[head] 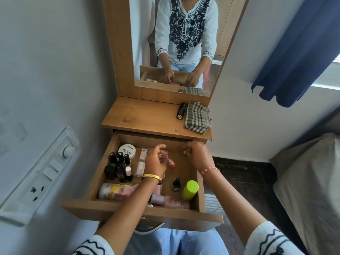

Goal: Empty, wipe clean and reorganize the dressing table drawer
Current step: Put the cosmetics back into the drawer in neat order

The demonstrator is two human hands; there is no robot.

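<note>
Below, open wooden drawer of dressing table, pulled toward viewer. Left hand, gold bangle at wrist, over drawer middle; fingers curled round small red-tipped tube. Right hand at far right of drawer; fingers curled, whether holding anything cannot be told. Cluster of dark nail-polish bottles at left; lime-green capped bottle near right. Checked folded cloth and black lipstick tube on worktop, far right, just beside each other.

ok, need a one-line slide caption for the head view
Left hand holds a small red-tipped item over the open drawer of cosmetics, right hand curled beside it; checked cloth and lipstick on the tabletop.
</note>
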